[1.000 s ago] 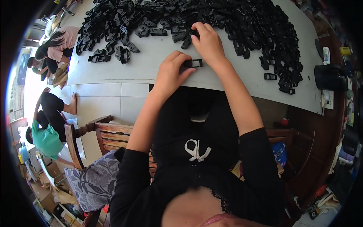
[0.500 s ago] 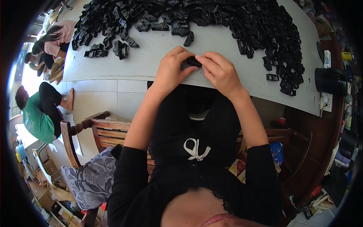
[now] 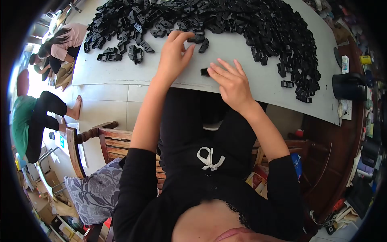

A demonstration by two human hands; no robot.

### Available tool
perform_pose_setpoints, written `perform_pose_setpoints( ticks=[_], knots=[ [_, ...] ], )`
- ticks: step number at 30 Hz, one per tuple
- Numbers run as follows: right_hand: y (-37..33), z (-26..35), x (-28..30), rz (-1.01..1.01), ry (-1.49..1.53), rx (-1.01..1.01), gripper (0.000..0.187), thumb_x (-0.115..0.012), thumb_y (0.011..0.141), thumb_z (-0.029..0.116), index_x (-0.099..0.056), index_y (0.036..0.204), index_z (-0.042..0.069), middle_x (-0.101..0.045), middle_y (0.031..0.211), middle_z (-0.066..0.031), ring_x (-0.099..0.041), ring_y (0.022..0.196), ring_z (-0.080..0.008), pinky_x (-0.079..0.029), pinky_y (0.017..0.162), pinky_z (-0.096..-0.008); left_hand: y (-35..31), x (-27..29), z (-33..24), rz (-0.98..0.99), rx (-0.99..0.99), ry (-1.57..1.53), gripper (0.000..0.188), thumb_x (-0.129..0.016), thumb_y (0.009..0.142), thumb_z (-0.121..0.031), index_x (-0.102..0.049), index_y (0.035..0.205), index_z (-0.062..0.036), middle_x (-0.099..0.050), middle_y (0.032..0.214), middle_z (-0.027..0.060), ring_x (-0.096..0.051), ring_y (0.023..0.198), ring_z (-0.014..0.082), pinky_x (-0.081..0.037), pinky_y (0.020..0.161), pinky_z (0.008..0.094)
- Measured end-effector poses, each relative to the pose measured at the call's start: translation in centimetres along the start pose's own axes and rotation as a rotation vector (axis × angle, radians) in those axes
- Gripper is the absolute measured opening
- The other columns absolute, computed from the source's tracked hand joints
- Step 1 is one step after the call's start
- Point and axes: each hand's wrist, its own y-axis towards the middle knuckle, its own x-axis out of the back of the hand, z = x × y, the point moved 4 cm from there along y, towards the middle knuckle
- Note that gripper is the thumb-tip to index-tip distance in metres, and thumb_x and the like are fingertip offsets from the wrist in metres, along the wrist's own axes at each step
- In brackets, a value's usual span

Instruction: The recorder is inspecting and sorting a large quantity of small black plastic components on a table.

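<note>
My left hand (image 3: 174,56) reaches over the white table, thumb and fingers apart. Its fingertips are at a small black plastic part (image 3: 197,39) on the near edge of a big pile; whether they touch it is hard to tell. Another such part (image 3: 204,46) lies just beside it. My right hand (image 3: 233,84) is nearer the table's front edge, with its fingers spread. One fingertip meets or partly covers a short black plastic piece (image 3: 204,72) on the table, and no grip on it shows.
The pile of black plastic parts (image 3: 278,36) curves across the far side and down the right of the white table (image 3: 161,74). A black container (image 3: 350,86) stands at the right edge. A wooden chair (image 3: 117,141) is behind me. Other people (image 3: 66,42) sit at the left.
My hands have come apart from around the black piece. The left moved forward to the pile; the right opened beside the piece. A person in green at the left has shifted position.
</note>
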Motion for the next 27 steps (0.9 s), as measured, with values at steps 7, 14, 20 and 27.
perform_pose_setpoints(
  ticks=[7,14,20,27],
  knots=[
    [6.2,-1.4,-0.5,0.085,0.212,-0.238,0.029,-0.059,0.082,0.004,-0.067,0.108,0.014,-0.062,0.090,-0.0082,-0.063,0.080,-0.0298,-0.051,0.071,-0.0404,1.4,-2.1,0.3,0.046,-0.181,0.328,0.033,-0.069,0.078,-0.006,-0.060,0.109,-0.0047,-0.054,0.105,0.0146,-0.061,0.086,0.0340,-0.051,0.075,0.0408],
    [5.4,-3.3,-1.1,0.132,0.105,-0.365,0.015,-0.068,0.084,0.011,-0.057,0.093,0.008,-0.060,0.083,-0.0082,-0.063,0.074,-0.0259,-0.050,0.066,-0.0366,-0.7,-0.1,1.4,0.022,-0.083,0.229,0.029,-0.071,0.074,-0.004,-0.054,0.097,-0.0039,-0.054,0.097,0.0123,-0.060,0.084,0.0314,-0.050,0.071,0.0392],
    [3.5,-3.3,0.1,-0.234,0.686,-0.408,0.026,-0.069,0.081,0.004,-0.060,0.105,0.006,-0.068,0.090,-0.0075,-0.066,0.077,-0.0189,-0.051,0.070,-0.0266,-2.0,-2.1,0.3,0.089,-0.048,0.029,0.039,-0.073,0.072,-0.003,-0.053,0.106,-0.0079,-0.064,0.092,0.0093,-0.059,0.087,0.0284,-0.048,0.074,0.0366],
    [4.0,-2.9,-0.4,-0.190,0.523,-0.169,0.023,-0.072,0.074,-0.001,-0.070,0.096,0.003,-0.070,0.095,-0.0077,-0.064,0.086,-0.0219,-0.052,0.075,-0.0304,-2.3,-3.1,-1.0,0.151,0.018,-0.095,0.063,-0.075,0.070,0.003,-0.048,0.125,-0.0100,-0.068,0.098,0.0102,-0.066,0.092,0.0243,-0.050,0.080,0.0316]
  ],
)
